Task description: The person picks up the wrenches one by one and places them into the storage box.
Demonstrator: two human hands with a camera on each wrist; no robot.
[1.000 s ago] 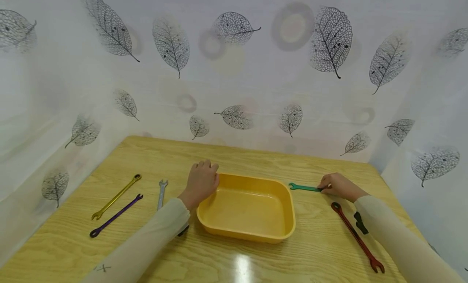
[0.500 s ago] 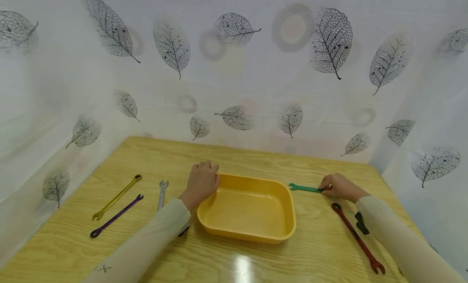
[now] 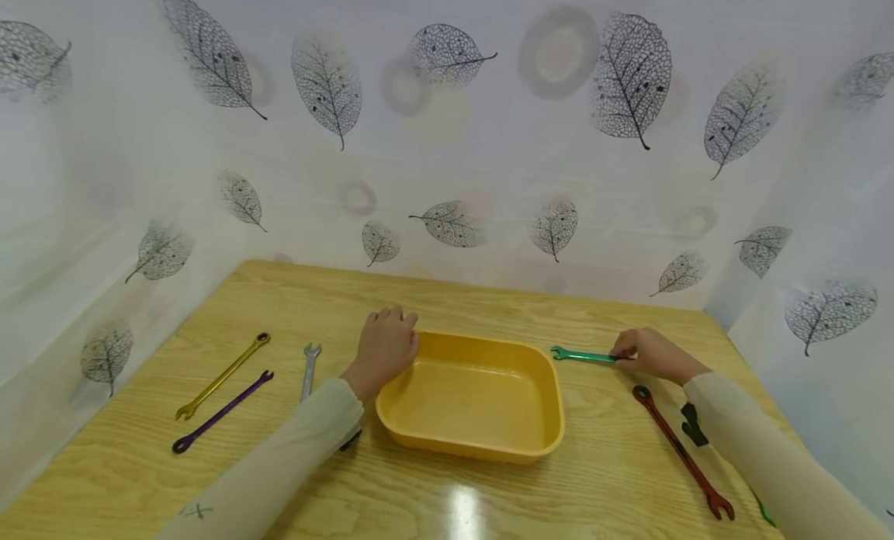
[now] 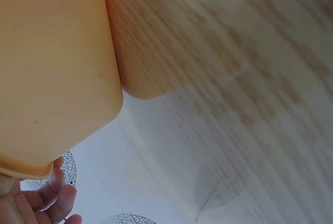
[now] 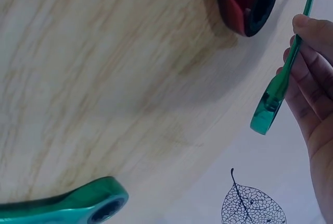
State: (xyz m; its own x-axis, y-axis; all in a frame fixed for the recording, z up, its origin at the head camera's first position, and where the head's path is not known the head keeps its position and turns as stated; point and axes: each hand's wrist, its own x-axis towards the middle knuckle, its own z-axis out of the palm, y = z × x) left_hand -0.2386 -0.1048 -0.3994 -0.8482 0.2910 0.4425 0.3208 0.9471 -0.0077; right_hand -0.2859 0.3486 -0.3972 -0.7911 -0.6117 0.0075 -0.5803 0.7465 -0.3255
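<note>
My left hand [image 3: 386, 344] grips the back left rim of a yellow plastic tray [image 3: 469, 456]; in the left wrist view its fingers [image 4: 61, 203] curl at the rim beside the tray's side wall [image 4: 57, 67]. On the right, my right hand [image 3: 655, 355] pinches a green wrench [image 3: 585, 357] near one end. The right wrist view shows the thumb and fingers on the green wrench's shank [image 5: 292, 60], with its ring end hanging past them. A red combination wrench [image 3: 683, 451] lies just in front of this hand, partly seen in the right wrist view too.
Left of the tray lie a gold wrench [image 3: 222, 377], a purple wrench [image 3: 223, 413] and a silver wrench [image 3: 309, 369], the last partly behind my left sleeve. A second green wrench [image 5: 57, 208] lies near my right forearm. Leaf-patterned cloth [image 3: 475, 152] encloses the wooden table [image 3: 335, 284].
My right hand has shifted very slightly right, and more of the green wrench's shank shows at its fingertips. A green end has come into view beside the right sleeve. My left hand and the tray stay put.
</note>
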